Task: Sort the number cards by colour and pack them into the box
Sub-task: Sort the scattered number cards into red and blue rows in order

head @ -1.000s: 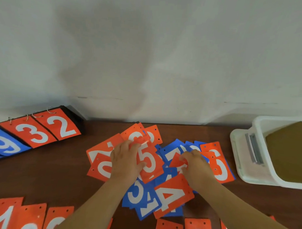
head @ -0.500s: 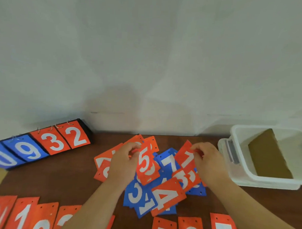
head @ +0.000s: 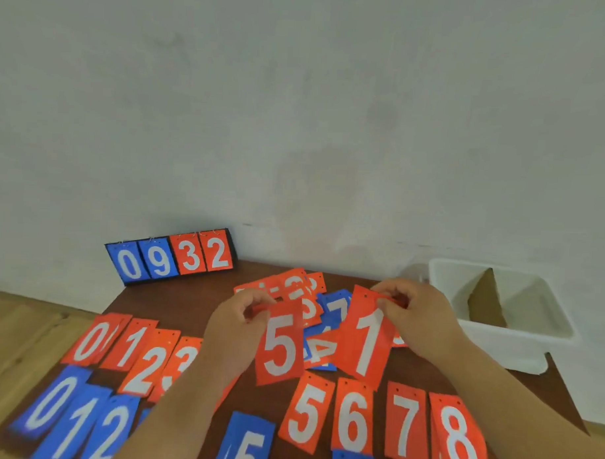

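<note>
Left hand [head: 234,333] fingers pinch the top of a red 5 [head: 280,345]. Right hand [head: 415,319] fingers pinch a red 1 [head: 367,338] likewise. Both cards hang above the pile [head: 325,319] on the tabletop [head: 175,300].

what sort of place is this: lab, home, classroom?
Probably a plain indoor room; which kind is unclear. A dark wooden table stands against a bare white wall, wood-pattern floor beside it. A flip scoreboard and white plastic box sit on the table.

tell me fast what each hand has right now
Left hand: pinches the top edge of a raised orange 5 card.
Right hand: pinches the top edge of a raised orange 1 card.
</note>
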`<move>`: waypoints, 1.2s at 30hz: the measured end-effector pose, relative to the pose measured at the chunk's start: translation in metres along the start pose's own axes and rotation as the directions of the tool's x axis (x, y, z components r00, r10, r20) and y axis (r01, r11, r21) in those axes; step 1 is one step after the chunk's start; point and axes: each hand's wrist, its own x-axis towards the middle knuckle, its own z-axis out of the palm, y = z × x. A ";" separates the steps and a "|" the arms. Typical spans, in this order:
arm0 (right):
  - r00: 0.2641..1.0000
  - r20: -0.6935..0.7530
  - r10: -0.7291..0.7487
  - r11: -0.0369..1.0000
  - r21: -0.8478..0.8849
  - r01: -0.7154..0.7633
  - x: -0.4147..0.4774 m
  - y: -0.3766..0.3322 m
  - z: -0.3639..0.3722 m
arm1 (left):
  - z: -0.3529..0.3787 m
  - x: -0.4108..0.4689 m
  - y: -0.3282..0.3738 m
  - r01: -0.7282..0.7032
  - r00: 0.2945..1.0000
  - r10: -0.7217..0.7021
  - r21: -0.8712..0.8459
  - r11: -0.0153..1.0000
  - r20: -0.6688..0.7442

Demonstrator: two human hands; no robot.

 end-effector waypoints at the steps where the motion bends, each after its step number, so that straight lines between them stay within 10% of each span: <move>1: 1.000 0.014 -0.006 1.000 -0.013 0.006 -0.013 0.000 -0.001 | -0.004 -0.014 -0.001 0.004 1.000 -0.004 0.006 1.000 -0.002; 16: 0.986 0.166 -0.019 0.996 -0.082 0.033 -0.085 -0.013 0.014 | -0.016 -0.089 -0.037 0.053 0.998 -0.056 0.098 0.994 0.027; 36: 0.819 0.175 0.546 0.835 -0.188 -0.516 -0.095 0.083 0.093 | 0.158 0.019 -0.155 0.069 0.853 -0.126 0.129 0.989 0.506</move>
